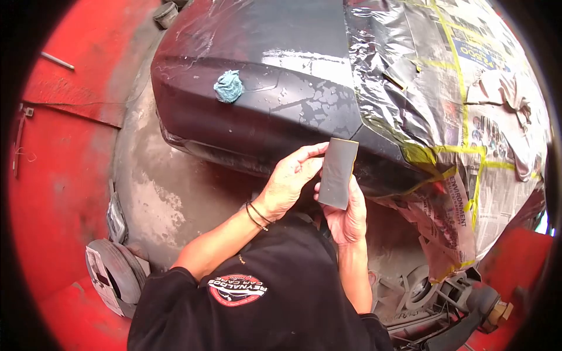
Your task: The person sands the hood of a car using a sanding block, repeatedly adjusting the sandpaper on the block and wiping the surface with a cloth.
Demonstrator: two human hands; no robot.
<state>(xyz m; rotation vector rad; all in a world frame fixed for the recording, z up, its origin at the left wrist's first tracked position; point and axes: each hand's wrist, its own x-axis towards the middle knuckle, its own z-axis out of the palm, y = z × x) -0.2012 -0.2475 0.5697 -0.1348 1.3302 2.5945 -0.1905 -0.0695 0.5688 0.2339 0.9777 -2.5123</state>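
Note:
A dark grey strip of sandpaper (338, 175), with a yellowish edge, is held up in front of my chest. My right hand (348, 213) grips it from behind and below, thumb along its right edge. Fingers of my left hand (293, 175) are pinched at its upper left edge; a dark band circles that wrist. Just beyond the hands is a dark car body panel (234, 128), wet with water patches and droplets near its corner. On the panel lies a crumpled blue cloth (228, 86).
Clear plastic sheeting (380, 58) and newspaper (497, 134), edged with yellow tape, cover the car to the right. A pale cloth (506, 96) hangs there. A wheel-like object (120, 272) stands lower left; car parts (421, 298) lie lower right. Red surfaces (64, 146) are at left.

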